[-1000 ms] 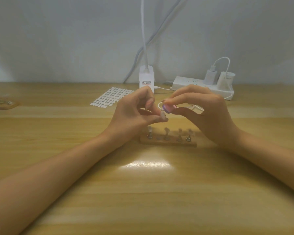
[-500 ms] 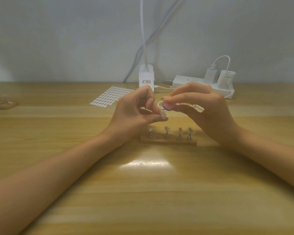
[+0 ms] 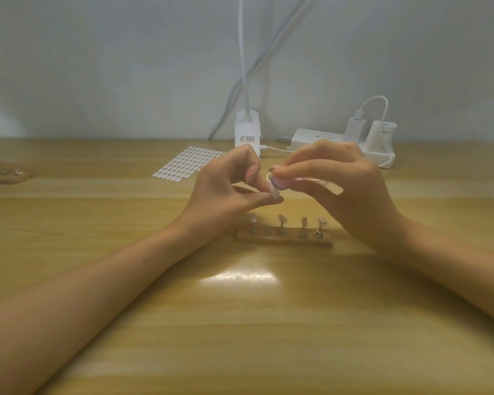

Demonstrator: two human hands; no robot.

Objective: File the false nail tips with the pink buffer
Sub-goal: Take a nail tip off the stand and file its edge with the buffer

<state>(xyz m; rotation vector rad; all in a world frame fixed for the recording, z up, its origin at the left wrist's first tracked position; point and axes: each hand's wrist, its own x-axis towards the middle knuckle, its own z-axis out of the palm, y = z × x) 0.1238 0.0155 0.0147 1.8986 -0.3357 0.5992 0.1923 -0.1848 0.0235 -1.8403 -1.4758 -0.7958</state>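
Note:
My left hand (image 3: 226,189) pinches a small pale false nail tip (image 3: 273,191) between thumb and fingers above the desk. My right hand (image 3: 351,189) grips the pink buffer (image 3: 280,182), whose end touches the tip; the rest of the buffer is blurred and mostly hidden by my fingers. Below the hands a wooden nail stand (image 3: 284,238) lies on the desk with several false tips standing on metal holders; one slot between the first two holders is bare.
A sheet of adhesive tabs (image 3: 187,163) lies behind my left hand. A white lamp base (image 3: 247,131) and a power strip (image 3: 345,143) with chargers stand at the wall. Another wooden stand (image 3: 5,172) sits at the far left edge.
The buffer has shifted slightly against the nail tip in short strokes. Both hands stay in nearly the same place above the stand.

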